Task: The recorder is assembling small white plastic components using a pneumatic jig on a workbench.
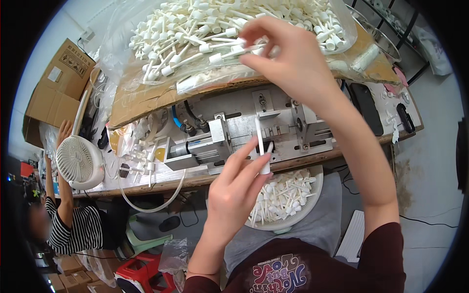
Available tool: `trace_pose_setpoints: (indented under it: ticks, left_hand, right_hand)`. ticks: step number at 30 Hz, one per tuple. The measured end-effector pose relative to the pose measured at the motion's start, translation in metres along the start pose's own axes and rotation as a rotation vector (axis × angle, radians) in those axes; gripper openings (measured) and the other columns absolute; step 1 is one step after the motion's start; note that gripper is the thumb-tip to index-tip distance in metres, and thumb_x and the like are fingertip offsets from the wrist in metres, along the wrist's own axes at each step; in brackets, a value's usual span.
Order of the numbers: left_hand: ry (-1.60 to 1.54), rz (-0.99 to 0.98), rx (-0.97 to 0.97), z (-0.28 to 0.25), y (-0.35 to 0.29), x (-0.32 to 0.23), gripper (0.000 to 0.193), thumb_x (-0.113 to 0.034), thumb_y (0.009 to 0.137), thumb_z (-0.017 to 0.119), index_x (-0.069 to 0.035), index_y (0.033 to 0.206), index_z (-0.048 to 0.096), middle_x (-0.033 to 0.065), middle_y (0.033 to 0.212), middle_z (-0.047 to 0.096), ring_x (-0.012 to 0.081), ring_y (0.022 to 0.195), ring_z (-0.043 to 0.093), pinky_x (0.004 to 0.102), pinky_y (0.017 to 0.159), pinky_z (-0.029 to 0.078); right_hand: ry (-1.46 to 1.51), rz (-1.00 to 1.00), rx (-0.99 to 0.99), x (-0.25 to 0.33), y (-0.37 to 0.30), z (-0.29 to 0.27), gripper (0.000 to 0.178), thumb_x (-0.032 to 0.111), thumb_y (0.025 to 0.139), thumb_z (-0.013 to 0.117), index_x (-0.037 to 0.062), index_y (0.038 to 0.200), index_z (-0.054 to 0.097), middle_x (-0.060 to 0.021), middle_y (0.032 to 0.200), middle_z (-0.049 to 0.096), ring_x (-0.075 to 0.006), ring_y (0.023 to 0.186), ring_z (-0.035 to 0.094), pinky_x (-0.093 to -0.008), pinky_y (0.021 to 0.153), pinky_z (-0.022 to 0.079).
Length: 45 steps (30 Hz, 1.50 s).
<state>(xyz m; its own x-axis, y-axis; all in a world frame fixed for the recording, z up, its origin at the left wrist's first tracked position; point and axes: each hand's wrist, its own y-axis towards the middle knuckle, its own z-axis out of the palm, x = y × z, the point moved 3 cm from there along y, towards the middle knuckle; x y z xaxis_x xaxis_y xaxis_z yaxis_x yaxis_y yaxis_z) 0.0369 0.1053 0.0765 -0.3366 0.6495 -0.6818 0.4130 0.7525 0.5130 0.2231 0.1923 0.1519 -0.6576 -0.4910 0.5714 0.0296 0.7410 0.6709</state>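
My left hand (228, 195) pinches a white plastic stick with a wider capped end (260, 134) between thumb and fingers. It holds the stick nearly upright in front of the metal clamping fixture (273, 131). My right hand (288, 56) is over the heap of white capped plastic sticks (195, 24), thumb and fingers curved but apart. One stick of the heap shows between or just behind its fingers, and no firm grip on it is visible. The heap lies in clear plastic film on a cardboard sheet (141, 95).
A basket (316, 188) of similar white sticks sits at my lap. Left of the fixture are a pneumatic cylinder (195, 149), hoses and a white fan (79, 162). A black phone (366, 108) lies at right. Another person (73, 219) sits at far left.
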Motion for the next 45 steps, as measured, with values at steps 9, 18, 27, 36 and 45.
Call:
trace_pose_setpoints:
  ticks: [9,18,27,36,45]
  left_hand:
    - [0.471,0.159,0.163,0.027,-0.003,0.011,0.031,-0.011,0.072,0.081,-0.008,0.102,0.074,0.0072,0.123,0.070,0.0222,0.062,0.065,0.0315,0.060,0.053]
    - [0.401,0.138,0.170,0.030,0.003,0.018,0.029,-0.013,0.072,0.081,-0.008,0.100,0.075,0.0039,0.126,0.069,0.0210,0.056,0.063,0.0296,0.056,0.052]
    - [0.203,0.042,0.178,0.019,0.003,0.021,0.035,-0.014,0.077,0.083,-0.006,0.109,0.073,0.0079,0.126,0.069,0.0149,0.062,0.068,0.0258,0.060,0.054]
    - [0.063,0.132,-0.185,0.011,0.039,0.012,0.046,-0.003,0.080,0.078,-0.005,0.124,0.067,0.0131,0.122,0.067,0.0203,0.096,0.068,0.0323,0.079,0.056]
    - [0.026,0.187,-0.235,0.001,0.052,0.018,0.025,0.004,0.081,0.072,-0.004,0.105,0.073,0.0096,0.101,0.071,0.0262,0.087,0.066,0.0353,0.076,0.052]
  right_hand:
    - [-0.841,0.120,0.638,-0.011,0.086,0.070,0.031,0.006,0.081,0.067,0.0106,0.110,0.074,-0.0094,0.111,0.073,-0.0255,0.106,0.070,-0.0422,0.083,0.057]
    - [-0.702,-0.029,0.337,-0.039,0.094,0.042,0.019,0.012,0.081,0.073,0.0008,0.096,0.070,-0.0150,0.089,0.072,-0.0288,0.085,0.070,-0.0389,0.072,0.056]
    - [0.246,0.535,0.063,-0.045,0.053,-0.031,0.031,0.019,0.073,0.080,-0.0061,0.089,0.071,-0.0252,0.083,0.071,-0.0386,0.081,0.069,-0.0421,0.072,0.055]
    - [0.544,0.339,-0.217,-0.053,0.018,-0.037,0.023,0.023,0.088,0.078,0.0033,0.099,0.074,-0.0029,0.086,0.072,-0.0055,0.071,0.060,-0.0201,0.064,0.047]
    - [0.488,0.440,-0.167,0.010,-0.075,-0.043,0.019,0.014,0.091,0.072,0.0009,0.105,0.073,-0.0074,0.086,0.074,-0.0071,0.063,0.060,-0.0209,0.055,0.045]
